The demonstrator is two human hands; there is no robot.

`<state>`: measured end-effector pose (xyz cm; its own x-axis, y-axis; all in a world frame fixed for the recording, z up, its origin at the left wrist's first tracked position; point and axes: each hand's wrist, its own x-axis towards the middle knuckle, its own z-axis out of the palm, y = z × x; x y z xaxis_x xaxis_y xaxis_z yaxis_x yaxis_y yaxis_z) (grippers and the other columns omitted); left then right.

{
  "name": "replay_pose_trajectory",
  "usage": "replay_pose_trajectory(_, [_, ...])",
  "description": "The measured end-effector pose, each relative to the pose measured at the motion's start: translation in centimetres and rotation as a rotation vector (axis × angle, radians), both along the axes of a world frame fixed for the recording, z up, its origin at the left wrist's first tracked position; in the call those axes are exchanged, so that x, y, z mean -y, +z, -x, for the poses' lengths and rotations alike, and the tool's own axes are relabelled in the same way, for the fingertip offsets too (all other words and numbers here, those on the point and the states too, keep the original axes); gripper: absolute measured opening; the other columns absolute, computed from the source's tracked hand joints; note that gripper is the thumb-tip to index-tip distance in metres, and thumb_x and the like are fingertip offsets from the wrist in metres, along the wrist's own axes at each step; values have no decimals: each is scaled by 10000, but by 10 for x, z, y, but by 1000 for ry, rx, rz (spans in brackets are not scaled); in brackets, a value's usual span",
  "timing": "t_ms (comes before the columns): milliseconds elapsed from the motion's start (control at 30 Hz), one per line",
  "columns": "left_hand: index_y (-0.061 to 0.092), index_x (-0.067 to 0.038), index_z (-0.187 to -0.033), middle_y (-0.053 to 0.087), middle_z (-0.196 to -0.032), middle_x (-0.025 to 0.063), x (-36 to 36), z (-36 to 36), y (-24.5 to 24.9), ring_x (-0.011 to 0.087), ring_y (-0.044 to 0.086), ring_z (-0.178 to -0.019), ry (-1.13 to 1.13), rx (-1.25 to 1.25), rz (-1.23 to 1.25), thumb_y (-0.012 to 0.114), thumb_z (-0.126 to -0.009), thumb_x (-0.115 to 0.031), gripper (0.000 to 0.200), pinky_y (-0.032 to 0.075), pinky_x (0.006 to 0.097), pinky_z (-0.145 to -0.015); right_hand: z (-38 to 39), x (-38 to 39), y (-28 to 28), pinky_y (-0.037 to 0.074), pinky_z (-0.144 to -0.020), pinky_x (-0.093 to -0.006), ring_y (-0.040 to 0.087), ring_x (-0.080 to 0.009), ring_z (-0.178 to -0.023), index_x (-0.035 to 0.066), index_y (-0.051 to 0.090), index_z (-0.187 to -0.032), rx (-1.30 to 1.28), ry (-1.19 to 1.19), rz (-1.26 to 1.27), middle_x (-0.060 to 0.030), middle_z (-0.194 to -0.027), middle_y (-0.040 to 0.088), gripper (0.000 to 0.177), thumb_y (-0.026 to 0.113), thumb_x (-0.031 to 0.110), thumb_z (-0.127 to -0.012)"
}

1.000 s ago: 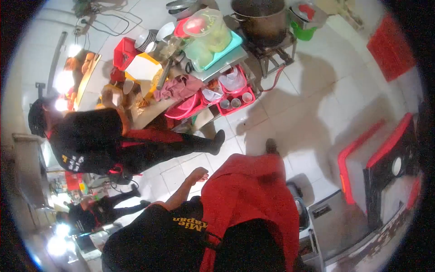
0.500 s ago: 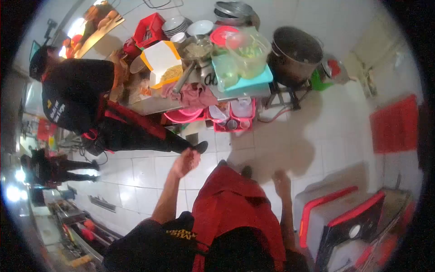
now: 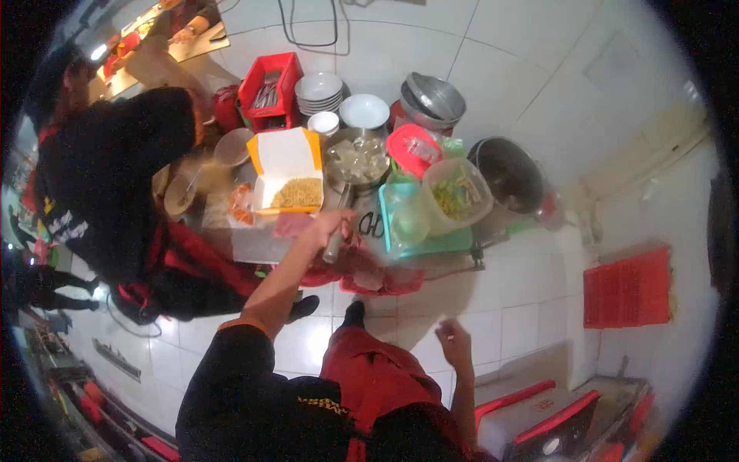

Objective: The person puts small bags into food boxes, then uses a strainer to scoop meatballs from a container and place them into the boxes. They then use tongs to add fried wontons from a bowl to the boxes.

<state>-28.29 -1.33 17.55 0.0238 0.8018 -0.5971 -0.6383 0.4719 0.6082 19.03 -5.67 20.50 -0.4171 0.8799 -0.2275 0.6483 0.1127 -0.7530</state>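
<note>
My left hand is over the front edge of the table, beside the grey handle of a metal pan with pale contents. A pinkish cloth lies by it. Whether the fingers grip anything is not clear. Behind it an open box with yellow flaps holds noodles. My right hand hangs over the floor, its fingers bent and blurred, touching nothing visible. A turquoise tray bears a clear tub of chopped greens.
At the left a person in black stands by the table. White bowls, a red basket and metal bowls are at the back. Right of the table stands a large dark pot; a red crate is farther right.
The view has come closer to the table. My left hand has moved from above the floor to the table edge near the handle. My right hand still hangs low. The person at the left leans nearer the table.
</note>
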Motion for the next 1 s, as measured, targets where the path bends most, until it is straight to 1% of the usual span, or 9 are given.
replay_pose_trajectory(33, [539, -49, -847, 605, -747, 81, -5, -6, 5, 174, 588, -578, -15, 7, -11, 610, -926, -174, 164, 524, 302, -498, -6, 6, -6, 523, -742, -340, 675, -238, -807, 27, 632, -1050, 7, -15, -11, -136, -907, 700, 239, 692, 169, -868])
replay_pose_trajectory(100, [500, -63, -782, 468, -606, -7, -3, -23, 24, 116, 423, -438, 120, -150, 61, 603, -923, -128, 187, 430, 270, -406, -17, 26, -19, 528, -636, -298, 635, -120, -724, 15, 631, -1007, -48, -147, -55, -71, -807, 681, 188, 683, 131, -869])
replay_pose_trajectory(267, [478, -95, -765, 435, -600, -35, 14, -21, 30, 79, 396, -443, 140, -79, -68, 589, -920, -116, 192, 363, 230, -384, -42, 49, -44, 518, -593, -279, 628, -119, -685, 20, 635, -1012, -51, -277, 61, -68, -808, 678, 173, 669, 115, -871])
replay_pose_trajectory(433, [470, -106, -745, 419, -594, -49, 43, -35, 84, 53, 377, -454, 135, 54, -107, 568, -924, -107, 205, 327, 212, -385, -34, 49, -41, 517, -586, -275, 625, -122, -669, 22, 635, -1014, -102, -297, 99, -79, -807, 677, 157, 650, 106, -882])
replay_pose_trajectory(600, [483, -108, -751, 386, -588, -63, 106, -67, 131, 49, 341, -457, 113, 37, -120, 572, -930, -114, 201, 299, 213, -419, -7, 37, -3, 531, -672, -327, 652, -174, -747, 3, 638, -1031, -94, -106, -151, -102, -831, 684, 200, 668, 131, -880])
replay_pose_trajectory(633, [496, -97, -768, 397, -590, -54, 127, -79, 141, 48, 366, -472, 134, 13, -125, 576, -927, -109, 178, 308, 219, -434, 9, 40, 33, 523, -719, -359, 658, -226, -776, 1, 637, -1050, -82, -108, -129, -125, -874, 690, 234, 680, 145, -871])
replay_pose_trajectory(800, [484, -62, -908, 434, -622, -49, 245, -149, 169, 25, 394, -430, 238, -172, -138, 625, -898, -88, 144, 311, 202, -372, 41, 55, 106, 520, -708, -331, 657, -208, -783, 13, 643, -1043, -166, 121, -295, -118, -901, 678, 183, 664, 107, -887])
replay_pose_trajectory(933, [459, -50, -934, 433, -601, -33, 352, -200, 167, 52, 404, -420, 220, -168, -4, 635, -879, -78, 186, 312, 219, -367, 68, 95, 133, 506, -695, -380, 624, -264, -750, 21, 633, -1022, -297, 359, -432, -140, -891, 640, 193, 682, 87, -847])
replay_pose_trajectory(1000, [461, -54, -949, 431, -593, -30, 401, -227, 177, 53, 407, -428, 279, -74, 80, 634, -880, -77, 188, 309, 224, -371, 84, 123, 141, 496, -764, -416, 613, -315, -831, 34, 632, -1019, -342, 603, -683, -142, -901, 628, 214, 692, 102, -826])
